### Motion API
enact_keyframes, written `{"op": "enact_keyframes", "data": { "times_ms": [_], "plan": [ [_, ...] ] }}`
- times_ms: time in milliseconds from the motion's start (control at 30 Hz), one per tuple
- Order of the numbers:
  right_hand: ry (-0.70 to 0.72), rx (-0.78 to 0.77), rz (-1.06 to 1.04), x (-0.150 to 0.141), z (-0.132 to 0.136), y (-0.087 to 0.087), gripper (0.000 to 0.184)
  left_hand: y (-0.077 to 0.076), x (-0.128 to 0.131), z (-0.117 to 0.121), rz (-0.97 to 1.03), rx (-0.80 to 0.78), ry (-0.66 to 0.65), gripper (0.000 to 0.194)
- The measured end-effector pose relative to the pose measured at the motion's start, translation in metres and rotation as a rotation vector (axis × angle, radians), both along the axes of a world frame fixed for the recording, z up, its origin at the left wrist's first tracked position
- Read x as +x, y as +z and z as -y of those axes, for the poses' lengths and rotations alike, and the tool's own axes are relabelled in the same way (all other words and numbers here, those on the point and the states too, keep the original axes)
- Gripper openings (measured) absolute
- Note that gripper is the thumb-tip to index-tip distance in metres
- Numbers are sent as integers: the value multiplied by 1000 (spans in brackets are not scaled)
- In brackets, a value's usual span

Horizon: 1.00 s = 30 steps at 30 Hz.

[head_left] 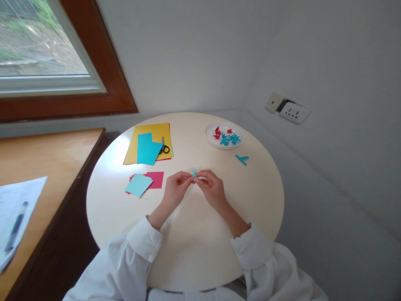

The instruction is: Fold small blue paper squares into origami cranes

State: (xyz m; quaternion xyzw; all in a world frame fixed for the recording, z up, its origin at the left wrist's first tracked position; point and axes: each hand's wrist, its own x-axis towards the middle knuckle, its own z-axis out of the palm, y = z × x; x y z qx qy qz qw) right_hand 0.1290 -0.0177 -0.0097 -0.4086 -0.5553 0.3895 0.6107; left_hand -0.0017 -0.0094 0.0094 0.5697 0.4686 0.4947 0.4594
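My left hand (174, 190) and my right hand (212, 187) meet over the middle of a round cream table (250, 209). Both pinch a tiny folded piece of light blue paper (194, 172) between their fingertips, held just above the tabletop. A white plate (209, 134) at the far right holds several small red and blue folded paper figures. A small blue folded piece (242, 159) lies on the table near the plate. White sleeves cover both forearms.
Yellow sheets (131, 148) with blue paper (147, 148) and black scissors (164, 148) lie at the far left of the table. Light blue (138, 184) and red squares (156, 179) lie nearer. A wooden desk (46, 159) with papers and a pen stands left. A wall socket (294, 112) sits right.
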Motion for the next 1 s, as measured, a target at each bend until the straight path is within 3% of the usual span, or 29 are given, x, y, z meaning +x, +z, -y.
{"op": "enact_keyframes", "data": {
  "times_ms": [233, 467, 633, 1000],
  "plan": [
    [-26, -27, 1, -1, -2, -3, 8, -6, 4, 1, 77, -23, -18, 14],
    [3, -122, -83, -4, -1, 0, 9, -8, 4, 2, 20, 28, -17, 13],
    [-49, -100, -5, -1, -2, 3, 8, -12, 4, 3, -20, 94, -40, 13],
    [-26, -76, 12, 0, -4, 0, 8, -11, 3, 2, -20, 14, -67, 18]
  ]
}}
